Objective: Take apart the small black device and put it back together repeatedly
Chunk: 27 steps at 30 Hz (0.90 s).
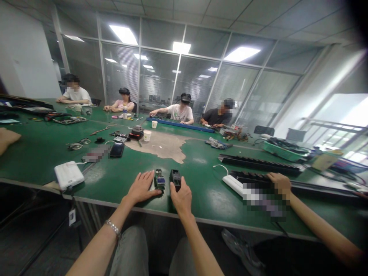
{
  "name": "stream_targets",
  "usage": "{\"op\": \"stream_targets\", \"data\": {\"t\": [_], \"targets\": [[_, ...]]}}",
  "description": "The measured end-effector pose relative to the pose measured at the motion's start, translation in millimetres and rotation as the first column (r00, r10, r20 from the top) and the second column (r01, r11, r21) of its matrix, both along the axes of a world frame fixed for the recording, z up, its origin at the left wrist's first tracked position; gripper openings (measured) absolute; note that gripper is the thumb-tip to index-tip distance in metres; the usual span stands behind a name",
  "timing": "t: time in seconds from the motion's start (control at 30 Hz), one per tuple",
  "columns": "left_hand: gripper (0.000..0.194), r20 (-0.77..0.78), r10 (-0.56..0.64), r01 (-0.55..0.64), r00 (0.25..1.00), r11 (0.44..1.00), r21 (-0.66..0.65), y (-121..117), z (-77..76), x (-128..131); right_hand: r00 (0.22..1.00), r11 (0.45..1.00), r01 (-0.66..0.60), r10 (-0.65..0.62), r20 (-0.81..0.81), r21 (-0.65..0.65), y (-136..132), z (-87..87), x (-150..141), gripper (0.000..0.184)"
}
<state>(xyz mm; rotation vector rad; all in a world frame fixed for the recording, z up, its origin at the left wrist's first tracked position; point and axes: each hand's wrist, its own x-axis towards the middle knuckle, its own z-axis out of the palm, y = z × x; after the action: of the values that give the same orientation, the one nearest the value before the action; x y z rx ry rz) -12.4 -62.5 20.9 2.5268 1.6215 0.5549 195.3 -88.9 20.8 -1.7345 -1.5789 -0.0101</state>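
On the green table in front of me lies a small circuit board (160, 181) with a bluish part on it. My left hand (141, 187) rests palm down beside it, fingers stretched out at its left side and the thumb by its near end. Just to the right, my right hand (181, 194) grips a black plastic casing (175, 178) between thumb and fingers, low over the tabletop. A narrow gap separates the casing from the board. The inside of the casing is too small to make out.
A white box (69, 174) and a black phone (117, 150) lie to my left. Paper cups (147, 135) stand mid-table. On the right are a white power strip (233, 184), black rails (258, 164) and another person's hand (277, 183). Several people sit opposite.
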Motion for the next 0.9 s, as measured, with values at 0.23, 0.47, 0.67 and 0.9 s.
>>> {"op": "stream_targets", "data": {"t": [0.23,0.47,0.67,0.9], "targets": [[0.098,-0.029,0.017,-0.017,0.999,1.0,-0.011,-1.4,2.3,-0.2,0.999,0.993,-0.04,0.037,0.031,0.107,0.0,-14.7,-1.7,0.069],[0.096,-0.03,0.014,-0.015,0.999,1.0,-0.014,-4.1,5.0,-0.3,0.997,0.978,-0.079,0.082,-0.01,0.192,-2.4,-10.9,-1.0,0.078],[0.094,-0.029,0.012,-0.013,0.999,1.0,-0.022,-2.1,2.3,-0.3,0.992,0.981,-0.123,0.121,0.028,0.151,-2.1,-16.6,1.5,0.065],[0.092,-0.034,0.005,-0.005,0.999,1.0,-0.003,-2.1,2.1,-0.1,0.985,0.99,-0.122,0.13,-0.115,0.074,1.5,5.9,-9.5,0.061]]}}
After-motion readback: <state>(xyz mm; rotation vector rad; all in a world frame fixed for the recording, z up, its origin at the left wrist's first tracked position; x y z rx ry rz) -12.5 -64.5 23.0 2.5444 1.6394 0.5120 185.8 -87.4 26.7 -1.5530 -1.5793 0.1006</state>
